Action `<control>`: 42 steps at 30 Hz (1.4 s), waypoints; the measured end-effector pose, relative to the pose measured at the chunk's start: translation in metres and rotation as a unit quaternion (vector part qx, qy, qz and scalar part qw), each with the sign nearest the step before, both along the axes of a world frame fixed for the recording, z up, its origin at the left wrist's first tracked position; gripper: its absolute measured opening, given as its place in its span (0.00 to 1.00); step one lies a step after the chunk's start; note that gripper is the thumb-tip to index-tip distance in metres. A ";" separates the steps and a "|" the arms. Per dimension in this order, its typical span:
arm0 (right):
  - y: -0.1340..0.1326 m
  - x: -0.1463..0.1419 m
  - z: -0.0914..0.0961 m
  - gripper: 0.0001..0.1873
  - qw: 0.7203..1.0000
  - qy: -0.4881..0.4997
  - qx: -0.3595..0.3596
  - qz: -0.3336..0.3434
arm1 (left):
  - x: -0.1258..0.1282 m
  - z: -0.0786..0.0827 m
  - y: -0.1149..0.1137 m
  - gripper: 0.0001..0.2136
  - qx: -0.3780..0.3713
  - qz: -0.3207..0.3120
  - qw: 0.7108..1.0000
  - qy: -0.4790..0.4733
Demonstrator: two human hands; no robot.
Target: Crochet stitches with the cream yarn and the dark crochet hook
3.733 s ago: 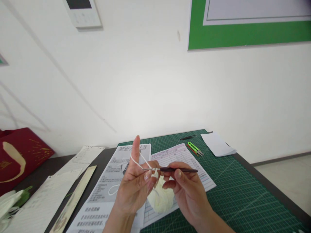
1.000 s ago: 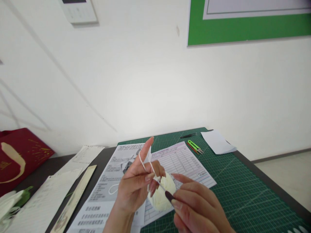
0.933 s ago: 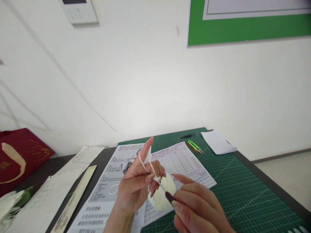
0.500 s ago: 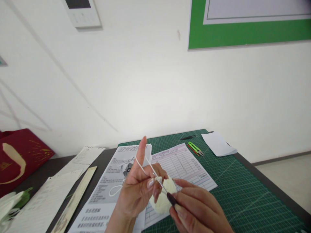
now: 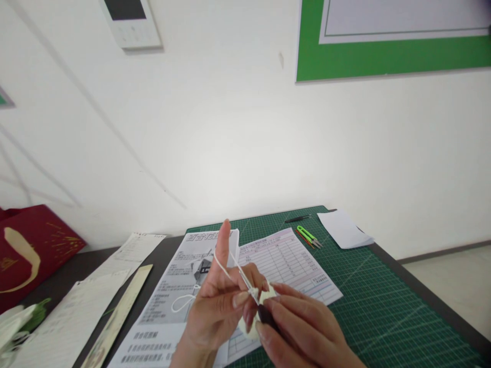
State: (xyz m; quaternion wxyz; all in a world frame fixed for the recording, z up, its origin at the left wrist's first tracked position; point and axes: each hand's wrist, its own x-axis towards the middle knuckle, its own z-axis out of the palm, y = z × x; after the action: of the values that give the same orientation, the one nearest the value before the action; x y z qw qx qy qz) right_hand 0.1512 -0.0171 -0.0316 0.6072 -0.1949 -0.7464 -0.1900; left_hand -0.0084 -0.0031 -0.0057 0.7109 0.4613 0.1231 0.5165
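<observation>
My left hand (image 5: pixel 218 301) has its index finger raised with white yarn (image 5: pixel 222 268) looped round it. Its thumb and other fingers pinch a small piece of pale crochet work (image 5: pixel 253 291). In my right hand (image 5: pixel 303 324) is a crochet hook with a dark handle (image 5: pixel 267 316); its metal shaft passes through the stitches and points up to the left, by the strand. A pale cream ball of yarn (image 5: pixel 249 329) shows behind the fingers, largely hidden by both hands. A loose loop of white yarn (image 5: pixel 182 302) hangs left of my left hand.
Printed sheets (image 5: pixel 153 317) and a form (image 5: pixel 291 260) lie under the hands, partly on a green cutting mat (image 5: pixel 376 301). Green thread snips (image 5: pixel 308 235), a dark pen-like tool (image 5: pixel 297 219) and folded white paper (image 5: pixel 343 228) lie beyond. A ruler (image 5: pixel 118 312) and a red bag (image 5: pixel 34 250) are left.
My right hand has moved slightly left and closer to my left hand, pushing the hook further through the stitches. More of the cream yarn ball is now covered.
</observation>
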 end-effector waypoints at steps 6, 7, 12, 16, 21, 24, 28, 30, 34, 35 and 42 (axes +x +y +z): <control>0.001 0.000 0.002 0.08 1.000 0.009 0.017 -0.024 | 0.004 -0.004 0.000 0.41 0.052 0.068 0.996 0.003; 0.001 0.001 0.004 0.06 1.000 0.000 0.009 -0.024 | 0.005 -0.005 0.000 0.40 0.072 0.087 0.994 0.007; 0.000 0.007 0.002 0.09 0.999 -0.014 -0.043 0.020 | 0.004 -0.006 0.003 0.35 0.116 0.149 0.981 0.033; 0.000 0.003 -0.004 0.15 0.994 0.034 -0.087 0.049 | 0.000 -0.005 0.004 0.37 0.096 0.164 0.981 0.038; 0.001 0.002 0.006 0.17 0.987 0.057 -0.116 0.100 | -0.002 -0.004 0.007 0.37 0.073 0.140 0.986 0.045; 0.002 0.004 0.013 0.16 0.969 0.094 -0.178 0.141 | -0.001 -0.005 0.009 0.38 0.083 0.130 0.987 0.048; 0.005 0.009 0.011 0.14 0.936 0.145 -0.254 0.194 | -0.002 -0.007 0.010 0.38 0.076 0.113 0.989 0.052; 0.007 0.010 0.007 0.12 0.914 0.184 -0.286 0.220 | -0.002 -0.007 0.011 0.39 0.071 0.104 0.990 0.055; 0.011 0.010 0.005 0.07 0.863 0.266 -0.333 0.272 | -0.001 -0.006 0.011 0.42 0.065 0.079 0.994 0.044; 0.012 0.010 0.006 0.06 0.848 0.281 -0.347 0.285 | 0.000 -0.006 0.011 0.42 0.057 0.071 0.995 0.038; 0.016 0.011 0.008 0.06 0.750 0.359 -0.421 0.361 | -0.002 -0.007 0.010 0.41 -0.006 0.039 0.999 0.020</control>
State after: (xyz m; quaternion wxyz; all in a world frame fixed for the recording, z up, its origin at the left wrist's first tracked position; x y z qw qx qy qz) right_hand 0.1620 -0.0014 -0.0237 0.7103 -0.2006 -0.4925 0.4611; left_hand -0.0099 0.0065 -0.0131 0.6903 0.4621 0.1585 0.5338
